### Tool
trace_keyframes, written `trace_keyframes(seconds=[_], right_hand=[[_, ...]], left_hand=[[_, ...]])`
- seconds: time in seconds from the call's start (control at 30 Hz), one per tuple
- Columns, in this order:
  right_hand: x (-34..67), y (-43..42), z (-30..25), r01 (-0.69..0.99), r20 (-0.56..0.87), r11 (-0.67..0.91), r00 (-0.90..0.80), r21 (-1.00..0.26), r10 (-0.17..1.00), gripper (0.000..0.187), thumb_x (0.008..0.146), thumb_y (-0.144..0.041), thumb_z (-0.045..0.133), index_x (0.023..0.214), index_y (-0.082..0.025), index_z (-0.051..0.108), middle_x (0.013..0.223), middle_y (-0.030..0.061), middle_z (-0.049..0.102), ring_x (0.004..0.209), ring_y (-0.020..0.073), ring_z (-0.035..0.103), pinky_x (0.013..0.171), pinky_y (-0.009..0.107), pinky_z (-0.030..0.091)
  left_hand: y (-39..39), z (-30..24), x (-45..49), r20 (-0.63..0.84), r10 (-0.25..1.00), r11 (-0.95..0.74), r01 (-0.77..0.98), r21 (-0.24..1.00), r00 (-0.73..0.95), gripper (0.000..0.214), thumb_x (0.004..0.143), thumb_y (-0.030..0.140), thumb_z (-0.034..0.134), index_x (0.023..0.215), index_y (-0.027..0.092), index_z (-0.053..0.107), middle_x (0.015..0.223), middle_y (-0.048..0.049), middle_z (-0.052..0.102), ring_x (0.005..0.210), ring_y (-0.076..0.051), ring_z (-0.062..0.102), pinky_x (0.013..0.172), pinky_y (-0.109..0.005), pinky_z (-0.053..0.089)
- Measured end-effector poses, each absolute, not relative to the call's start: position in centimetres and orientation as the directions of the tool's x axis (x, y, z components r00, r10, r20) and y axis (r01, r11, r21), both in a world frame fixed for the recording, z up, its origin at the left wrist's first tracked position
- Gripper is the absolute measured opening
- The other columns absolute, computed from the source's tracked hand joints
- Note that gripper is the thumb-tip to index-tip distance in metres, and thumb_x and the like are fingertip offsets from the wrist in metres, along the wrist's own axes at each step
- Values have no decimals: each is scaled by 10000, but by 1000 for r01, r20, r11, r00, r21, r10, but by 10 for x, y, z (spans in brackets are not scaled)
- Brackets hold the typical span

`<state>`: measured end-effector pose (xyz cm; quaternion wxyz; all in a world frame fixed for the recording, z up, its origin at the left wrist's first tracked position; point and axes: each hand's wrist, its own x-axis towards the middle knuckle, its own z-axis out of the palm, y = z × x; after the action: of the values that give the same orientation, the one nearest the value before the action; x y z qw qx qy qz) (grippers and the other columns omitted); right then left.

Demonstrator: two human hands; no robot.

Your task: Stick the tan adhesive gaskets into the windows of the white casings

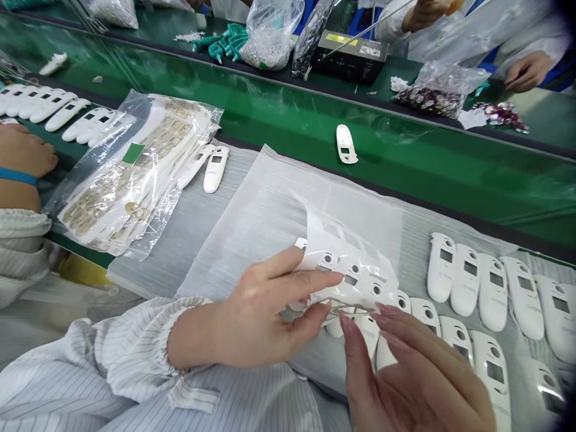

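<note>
A thin, glossy white translucent sheet (pixel 328 231) is curled up in front of me, with white shells with dark windows around and behind it. My left hand (pixel 265 306) grips the lower left edge of this sheet, thumb and fingers brought together. From the lower right, my right hand (pixel 414 366) meets the sheet's bottom edge, its thumb and fingertips close together there. Whether something small sits between the right fingertips is hidden. Beneath both hands runs a row of white plastic shells (pixel 456 339) with round holes and small windows.
A second row of white shells (pixel 489 291) lies at right. On the left rests a clear bag (pixel 144 162) of label sheets, beside a single shell (pixel 216 170). One shell (pixel 345 144) lies on the green conveyor belt (pixel 288 114). A co-worker's hand (pixel 24 153) is at far left; others work across the belt.
</note>
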<state>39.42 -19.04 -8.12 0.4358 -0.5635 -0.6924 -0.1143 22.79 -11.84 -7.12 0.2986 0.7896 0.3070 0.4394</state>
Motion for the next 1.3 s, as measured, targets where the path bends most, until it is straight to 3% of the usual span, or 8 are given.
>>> trace_keyframes(seconds=[0.1, 0.23, 0.3, 0.43, 0.57, 0.97, 1.17, 1.3], right_hand=[[393, -192, -82, 912, 739, 273, 47, -306, 672, 577, 618, -93, 870, 1153, -171, 670, 936, 46, 694, 847, 219, 686, 726, 356, 588], [392, -195, -85, 907, 706, 219, 112, -361, 699, 724, 583, -39, 870, 1230, -288, 663, 1028, 57, 673, 892, 256, 681, 739, 401, 577], [392, -194, -86, 903, 740, 255, 96, -347, 666, 656, 588, -51, 869, 1174, -292, 699, 983, 49, 675, 845, 242, 688, 685, 377, 581], [393, -189, -86, 905, 823, 314, 66, -288, 565, 295, 616, -100, 866, 876, -190, 758, 877, 46, 666, 774, 193, 668, 587, 303, 564], [392, -188, -84, 909, 822, 328, 26, -256, 569, 222, 621, -101, 862, 772, -182, 722, 841, 25, 657, 758, 169, 661, 614, 287, 566], [391, -203, -65, 921, 734, 280, 10, -271, 679, 393, 605, -26, 827, 915, -237, 708, 862, -2, 670, 789, 192, 667, 696, 340, 567], [387, -201, -69, 858, 732, 269, 168, -439, 660, 605, 493, 8, 879, 1026, -214, 698, 831, -7, 675, 737, 180, 669, 648, 306, 559], [389, -200, -72, 907, 779, 296, 54, -300, 624, 711, 497, -16, 890, 1153, -203, 690, 878, 19, 682, 774, 191, 661, 688, 317, 549]], left_hand=[[-117, -70, 226, 508, 747, -629, 211, 748, 429, 339, 790, 25, 645, 1119, 103, 650, 740, -10, 630, 627, -95, 518, 495, -175, 501], [-118, -69, 225, 536, 739, -639, 173, 749, 409, 307, 797, 31, 657, 1098, 94, 660, 710, -4, 626, 621, -92, 520, 481, -178, 473], [-119, -68, 225, 548, 734, -645, 162, 746, 401, 306, 789, 17, 664, 1087, 82, 663, 765, -33, 667, 651, -99, 551, 498, -188, 491], [-122, -67, 225, 568, 734, -656, 174, 734, 373, 302, 779, 31, 681, 1075, 90, 671, 837, -54, 696, 644, -96, 557, 474, -187, 483], [-123, -66, 224, 553, 748, -634, 152, 758, 366, 313, 773, 36, 689, 1081, 86, 669, 807, -37, 683, 622, -84, 546, 493, -177, 509], [-123, -58, 226, 399, 838, -447, 48, 893, 373, 307, 760, 87, 707, 1059, 155, 683, 658, 16, 661, 549, -80, 580, 546, -192, 526], [-124, -57, 225, 363, 846, -393, -2, 920, 390, 298, 756, 71, 698, 1047, 134, 693, 651, -4, 680, 508, -83, 583, 510, -197, 504], [-126, -57, 224, 345, 845, -361, -40, 932, 408, 289, 758, 74, 706, 1044, 116, 695, 634, -3, 666, 505, -84, 582, 503, -193, 504]])
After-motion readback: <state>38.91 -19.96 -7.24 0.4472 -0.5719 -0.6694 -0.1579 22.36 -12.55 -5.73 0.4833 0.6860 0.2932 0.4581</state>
